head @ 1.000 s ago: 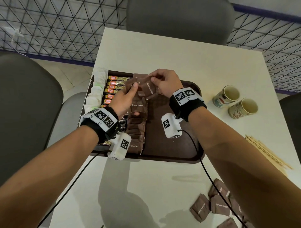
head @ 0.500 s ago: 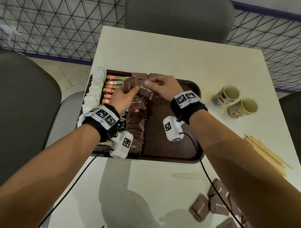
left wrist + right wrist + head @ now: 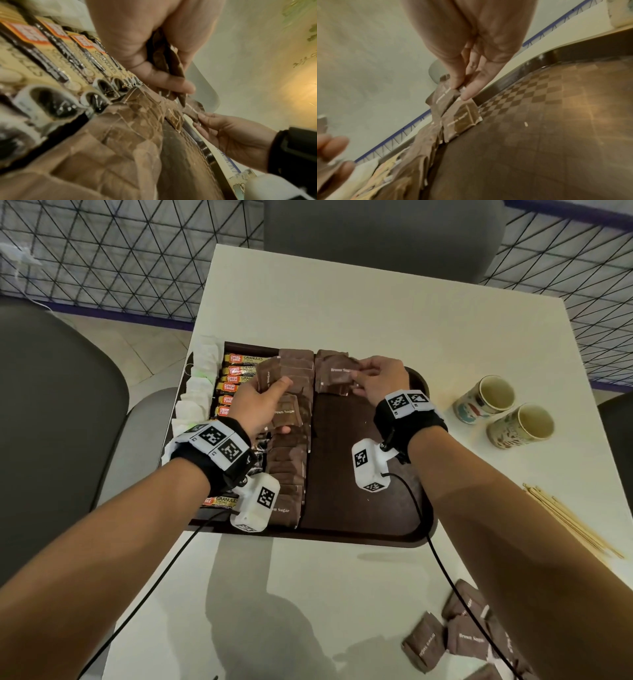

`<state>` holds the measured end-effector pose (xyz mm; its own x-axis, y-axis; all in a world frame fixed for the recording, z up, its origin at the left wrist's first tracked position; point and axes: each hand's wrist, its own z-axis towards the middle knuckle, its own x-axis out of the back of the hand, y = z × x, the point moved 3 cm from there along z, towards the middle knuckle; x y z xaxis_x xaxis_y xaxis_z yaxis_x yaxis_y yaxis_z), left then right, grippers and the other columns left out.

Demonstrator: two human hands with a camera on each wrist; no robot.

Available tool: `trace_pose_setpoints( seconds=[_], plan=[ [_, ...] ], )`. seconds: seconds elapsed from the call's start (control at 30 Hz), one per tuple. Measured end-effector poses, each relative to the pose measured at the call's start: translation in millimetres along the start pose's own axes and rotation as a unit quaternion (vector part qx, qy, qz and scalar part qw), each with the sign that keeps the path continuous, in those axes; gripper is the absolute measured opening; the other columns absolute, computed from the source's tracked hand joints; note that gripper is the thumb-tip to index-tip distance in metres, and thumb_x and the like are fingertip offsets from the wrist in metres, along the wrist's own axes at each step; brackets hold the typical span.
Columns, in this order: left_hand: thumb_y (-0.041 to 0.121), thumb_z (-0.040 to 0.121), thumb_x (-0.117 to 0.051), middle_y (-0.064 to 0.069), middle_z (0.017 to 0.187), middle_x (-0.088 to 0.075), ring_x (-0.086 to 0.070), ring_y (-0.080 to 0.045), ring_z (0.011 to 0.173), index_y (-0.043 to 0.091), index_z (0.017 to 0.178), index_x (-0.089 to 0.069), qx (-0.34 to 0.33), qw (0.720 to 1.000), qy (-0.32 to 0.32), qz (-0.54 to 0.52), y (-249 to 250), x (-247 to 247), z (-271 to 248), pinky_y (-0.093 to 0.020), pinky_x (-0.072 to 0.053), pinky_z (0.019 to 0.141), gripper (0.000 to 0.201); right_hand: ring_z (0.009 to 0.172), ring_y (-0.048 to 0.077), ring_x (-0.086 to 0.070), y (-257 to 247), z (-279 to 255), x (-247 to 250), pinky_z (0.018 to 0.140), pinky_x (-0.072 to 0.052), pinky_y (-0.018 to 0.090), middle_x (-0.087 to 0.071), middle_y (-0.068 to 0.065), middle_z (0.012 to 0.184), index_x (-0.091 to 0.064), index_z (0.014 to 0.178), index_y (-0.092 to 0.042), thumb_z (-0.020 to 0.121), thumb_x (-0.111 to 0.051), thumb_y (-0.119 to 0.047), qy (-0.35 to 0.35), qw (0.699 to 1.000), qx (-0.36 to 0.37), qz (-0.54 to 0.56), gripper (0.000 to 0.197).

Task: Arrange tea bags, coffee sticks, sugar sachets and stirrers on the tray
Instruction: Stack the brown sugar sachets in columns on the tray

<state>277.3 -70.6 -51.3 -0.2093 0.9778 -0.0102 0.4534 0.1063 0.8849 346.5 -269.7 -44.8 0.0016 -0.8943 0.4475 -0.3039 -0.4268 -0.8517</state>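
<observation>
Head view: brown sugar sachet point(image 3: 337, 373) crinkled, pinched by right hand point(image 3: 380, 380); left hand point(image 3: 258, 402) grips sachets.

We see a white table point(image 3: 394, 316) ringed by dark grey chairs — one point(image 3: 383, 232) pushed in at its far edge, another point(image 3: 51, 405) beside its left edge, a sliver of a third point(image 3: 616, 433) off the right edge. Near that right edge stand two printed paper cups point(image 3: 503, 416), touching each other, mouths up. Beyond the table's far corners runs a black wire-mesh fence point(image 3: 113, 258) with a blue bottom rail — pale floor tiles point(image 3: 150, 350) show at its foot, past the far-left corner.
</observation>
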Motion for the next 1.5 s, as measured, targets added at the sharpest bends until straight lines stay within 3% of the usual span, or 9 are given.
trace_pose_setpoints(
  seconds=[0.1,0.3,0.5,0.73,0.93,1.13,1.5],
  plan=[
    [0.029,0.093,-0.059,0.004,0.091,-0.067,-0.068,-0.007,0.061,0.02,0.093,-0.065,-0.008,1.0,-0.003,0.003,-1,0,0,-0.025,-0.051,0.042,0.011,0.068,0.013,-0.065,12,4,1,0.075,-0.058,0.026,-0.064,-0.001,0.074,-0.063,0.083,-0.017,0.085,-0.065,-0.003,0.013,0.999,-0.027,-0.026,0.015],
    [0.03,0.094,-0.058,0.003,0.092,-0.067,-0.068,-0.01,0.07,0.023,0.087,-0.064,-0.003,1.0,-0.003,0.006,-2,-2,1,-0.026,-0.054,0.045,0.01,0.077,0.016,-0.069,25,-2,-6,0.081,-0.058,0.031,-0.064,-0.004,0.072,-0.064,0.074,-0.021,0.08,-0.074,-0.014,0.031,0.997,-0.053,-0.055,0.013],
    [0.03,0.093,-0.058,0.0,0.093,-0.067,-0.068,-0.013,0.069,0.02,0.093,-0.065,0.003,1.0,-0.008,0.008,-3,-4,2,-0.026,-0.053,0.044,0.012,0.055,0.005,-0.062,27,-8,-14,0.075,-0.059,0.03,-0.061,-0.004,0.063,-0.062,0.068,-0.016,0.08,-0.074,-0.01,0.034,0.994,-0.101,-0.018,0.017],
    [0.031,0.094,-0.057,0.001,0.093,-0.067,-0.068,-0.015,0.07,0.023,0.088,-0.065,0.003,1.0,-0.01,0.012,-1,-2,2,-0.025,-0.053,0.044,0.013,0.058,0.007,-0.064,23,-5,-18,0.074,-0.06,0.031,-0.063,-0.002,0.064,-0.063,0.064,-0.017,0.077,-0.076,-0.01,0.028,0.993,-0.118,-0.016,0.019],
    [0.029,0.095,-0.057,0.003,0.088,-0.068,-0.069,-0.009,0.06,0.021,0.088,-0.066,0.001,1.0,-0.012,0.004,0,-2,1,-0.024,-0.052,0.042,0.014,0.055,0.006,-0.062,20,-5,-15,0.073,-0.06,0.028,-0.062,-0.004,0.063,-0.065,0.07,-0.015,0.08,-0.073,-0.011,0.038,0.994,-0.103,-0.027,0.013],
    [0.03,0.095,-0.056,-0.001,0.098,-0.067,-0.068,-0.016,0.074,0.022,0.088,-0.065,0.001,1.0,-0.021,0.007,0,-2,2,-0.025,-0.052,0.043,0.014,0.055,0.006,-0.063,21,-5,-13,0.073,-0.06,0.029,-0.062,-0.004,0.064,-0.063,0.067,-0.016,0.08,-0.073,-0.011,0.036,0.994,-0.1,-0.018,0.017],
    [0.031,0.096,-0.054,0.001,0.093,-0.066,-0.068,-0.017,0.073,0.022,0.088,-0.065,0.004,0.999,-0.037,0.006,0,-4,-2,-0.025,-0.052,0.042,0.016,0.055,0.004,-0.063,22,-8,-9,0.075,-0.059,0.029,-0.064,-0.005,0.063,-0.064,0.071,-0.017,0.079,-0.074,-0.016,0.049,0.995,-0.078,-0.023,0.012]
  ],
)
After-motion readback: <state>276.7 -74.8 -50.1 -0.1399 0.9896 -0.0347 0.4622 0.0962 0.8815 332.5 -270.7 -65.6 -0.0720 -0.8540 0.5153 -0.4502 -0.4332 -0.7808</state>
